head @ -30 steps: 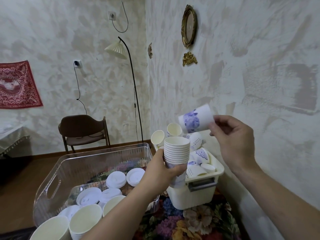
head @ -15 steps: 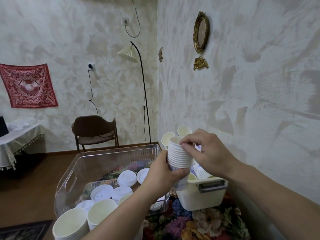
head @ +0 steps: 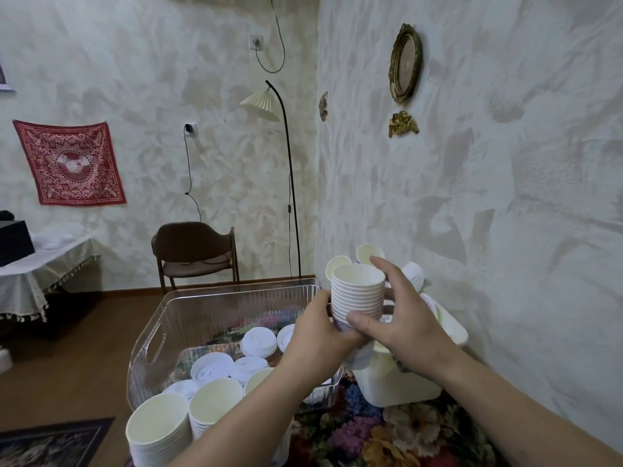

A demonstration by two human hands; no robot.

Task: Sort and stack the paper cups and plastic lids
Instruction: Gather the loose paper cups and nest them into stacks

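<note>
**A:** Where is the stack of paper cups [head: 358, 293] just now?

**B:** Held up in the air, upright, above the gap between the clear plastic bin [head: 188, 318] and the white tub [head: 397, 382]. The left hand [head: 315, 338] is wrapped around its lower part, and the right hand [head: 401, 315] is closed against the side, thumb across the front near the bottom and fingers behind the rim.

**A:** How would you expect it to handle?

**B:** Light, I'd judge, and easily crushed. Thin paper walls dent if squeezed; the rolled rims are the stiff part. Nested cups can also slide apart or tilt, so a hold low on the stack plus a steadying hand near the top suits it.

**A:** And the rest?

**B:** Plastic lids [head: 258, 342] lie loose on the bin floor; they look smooth and slippery, best pinched at the edge. Two finished cup stacks [head: 161, 429] stand at the near end. Loose cups [head: 369, 252] sit jumbled in the tub behind the hands, on the floral-cloth table [head: 387, 436].
</note>
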